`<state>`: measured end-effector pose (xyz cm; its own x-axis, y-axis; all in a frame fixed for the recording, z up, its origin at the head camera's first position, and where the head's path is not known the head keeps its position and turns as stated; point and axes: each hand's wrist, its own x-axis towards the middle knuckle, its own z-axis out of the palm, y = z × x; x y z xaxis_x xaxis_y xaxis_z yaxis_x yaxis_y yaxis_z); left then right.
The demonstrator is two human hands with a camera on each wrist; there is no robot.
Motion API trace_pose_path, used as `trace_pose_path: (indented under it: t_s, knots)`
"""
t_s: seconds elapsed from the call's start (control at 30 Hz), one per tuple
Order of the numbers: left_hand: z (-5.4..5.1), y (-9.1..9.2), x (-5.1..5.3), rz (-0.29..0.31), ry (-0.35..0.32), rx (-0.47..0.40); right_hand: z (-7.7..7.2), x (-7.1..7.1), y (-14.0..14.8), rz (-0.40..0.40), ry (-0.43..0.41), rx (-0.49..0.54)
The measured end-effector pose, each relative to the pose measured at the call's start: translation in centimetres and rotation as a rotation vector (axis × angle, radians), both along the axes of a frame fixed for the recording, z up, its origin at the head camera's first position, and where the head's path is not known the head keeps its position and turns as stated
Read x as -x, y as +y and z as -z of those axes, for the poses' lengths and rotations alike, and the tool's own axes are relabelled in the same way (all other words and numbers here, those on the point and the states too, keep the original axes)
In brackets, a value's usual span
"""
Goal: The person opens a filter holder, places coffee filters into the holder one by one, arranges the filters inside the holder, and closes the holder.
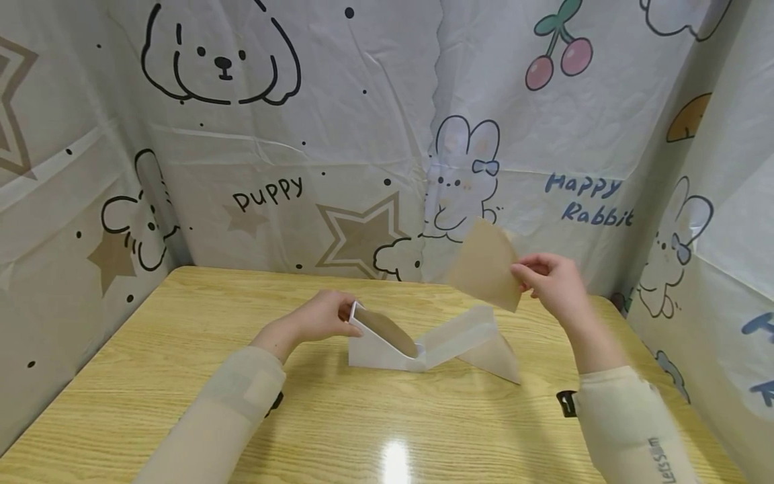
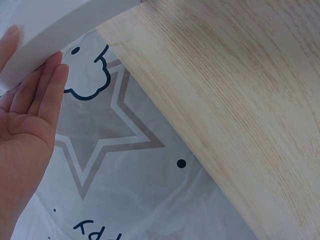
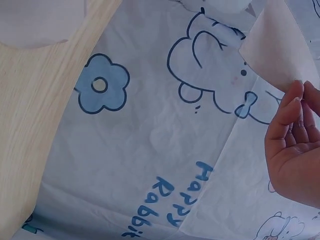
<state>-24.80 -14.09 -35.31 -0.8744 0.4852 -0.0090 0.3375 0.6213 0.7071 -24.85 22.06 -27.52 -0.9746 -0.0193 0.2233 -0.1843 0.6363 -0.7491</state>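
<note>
- The left hand (image 1: 311,317) is gripping the tall end of the white box (image 1: 373,351), thumb on one side and fingers on the other, barely open beyond the wall's thickness.
- That box is sitting on the table (image 1: 314,423), with brown paper (image 1: 390,331) showing inside and a translucent lid (image 1: 457,338) lying open to the right.
- Over on the other side, the right hand (image 1: 553,279) is pinching the raised paper sheet (image 1: 486,265) by one edge, thumb and fingertips closed together; whether it is one layer or several, I cannot tell.
- The sheet is hanging in the air above the lid, touching neither box nor table, while another brown piece (image 1: 497,361) is lying partly behind the lid.
- For good handling, I'd be keeping that left hold firm but gentle, so the box isn't sliding or flexing.
- The pinch should be staying light and near the edge, lest the paper be creasing, and clear of the lid.
</note>
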Motion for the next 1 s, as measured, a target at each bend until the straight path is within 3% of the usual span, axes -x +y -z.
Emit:
trace_pose_path:
  t_s: [0.43,1.0]
  knots:
    - [0.2,0.0,0.1,-0.003,0.0,-0.002,-0.1,-0.2,-3.1,-0.083,0.012,0.0]
    - [0.1,0.0,0.0,0.005,0.002,-0.002,1.7,-0.1,-6.4,-0.194,-0.046,-0.023]
